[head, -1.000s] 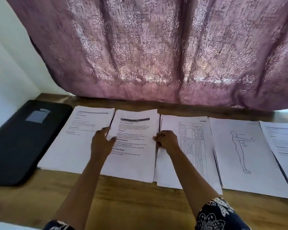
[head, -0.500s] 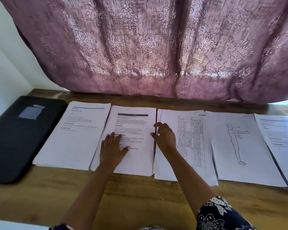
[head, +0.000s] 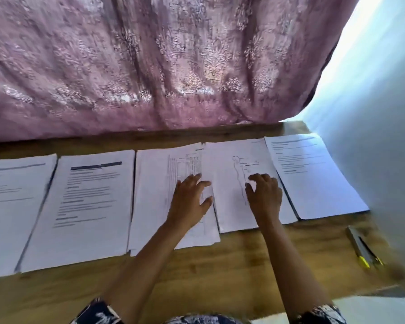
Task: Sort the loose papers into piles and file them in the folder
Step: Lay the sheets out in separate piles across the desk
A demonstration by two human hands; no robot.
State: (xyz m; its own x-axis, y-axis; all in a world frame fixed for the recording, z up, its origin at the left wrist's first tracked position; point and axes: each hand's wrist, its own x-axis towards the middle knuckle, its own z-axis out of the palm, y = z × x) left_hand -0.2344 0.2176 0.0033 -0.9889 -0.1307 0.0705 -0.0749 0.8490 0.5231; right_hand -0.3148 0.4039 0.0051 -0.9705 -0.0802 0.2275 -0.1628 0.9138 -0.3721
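Several paper piles lie in a row on the wooden table (head: 220,265). From the left: a text pile (head: 12,206) cut by the frame edge, a pile with a dark header bar (head: 84,206), a pile with a printed table (head: 154,195), a pile with an outlined human figure (head: 229,183), and a text pile (head: 313,178) at the far right. My left hand (head: 191,202) lies flat with spread fingers on the right part of the table pile. My right hand (head: 264,195) rests on the figure pile, fingers slightly bent. The folder is out of view.
A pink patterned curtain (head: 150,66) hangs along the table's far edge. A pale wall (head: 384,136) closes off the right side. Pens (head: 362,249) with yellow tips lie near the table's right front corner.
The view has swung right, so the black folder left the frame. Both hands moved right, from the header-bar pile and the table pile's left edge to the table and figure piles.
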